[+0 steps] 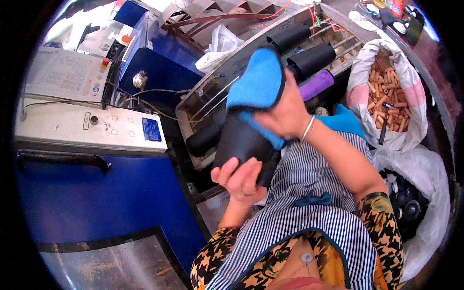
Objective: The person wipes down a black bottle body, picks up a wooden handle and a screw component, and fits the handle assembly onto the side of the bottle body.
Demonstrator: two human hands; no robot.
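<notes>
My left hand (240,178) is closed round the lower end of a black hollow cylinder (239,142), which I hold tilted in front of my apron. A bright blue cloth (256,82) with a dark edge covers the cylinder's upper end. My right hand (286,113) grips this cloth against the side of the cylinder; its fingertips are partly hidden behind the cloth. Behind my hands lies a grey metal tray (261,41) with similar black cylinders (311,60) in it. A purple roll (316,85) lies near my right hand.
To the left stands a blue machine (111,203) with a pale control panel (87,125) and a black handle (63,157). On the right, a white sack (360,92) holds many small brown tubes (386,92); below it, a clear plastic bag (427,179) contains round black parts (411,210).
</notes>
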